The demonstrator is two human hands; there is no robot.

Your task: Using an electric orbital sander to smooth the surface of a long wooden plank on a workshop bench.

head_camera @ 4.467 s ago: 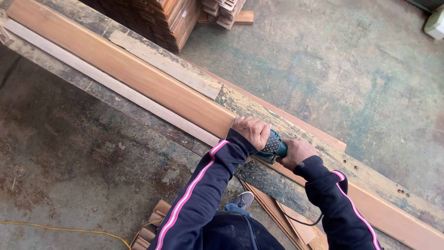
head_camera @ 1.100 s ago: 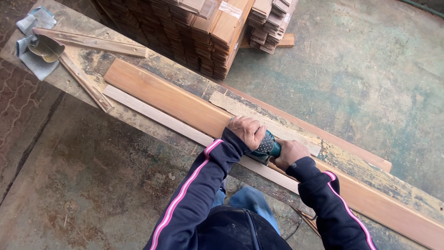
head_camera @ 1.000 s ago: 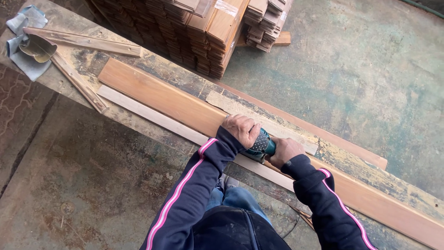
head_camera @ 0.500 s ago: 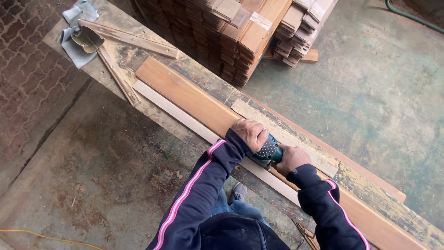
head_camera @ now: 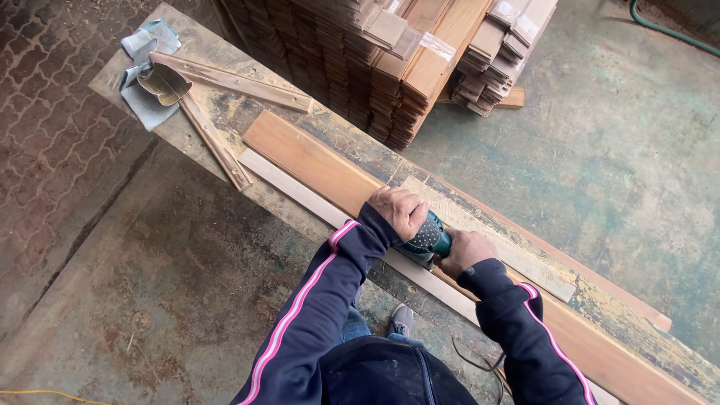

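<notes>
Gripping the teal sander (head_camera: pixel 429 238), left hand (head_camera: pixel 400 209) and right hand (head_camera: pixel 464 250) both hold it closed on the brown plank (head_camera: pixel 311 159); tilting could gouge the wood near the desk (head_camera: pixel 187 139) edge.

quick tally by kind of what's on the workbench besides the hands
brown board: 1
pale strip: 1
sandpaper sheet: 1
teal sander: 1, under left hand and right hand
rough battens: 2
grey cloth: 1
metal scoop: 1
total: 8
</notes>
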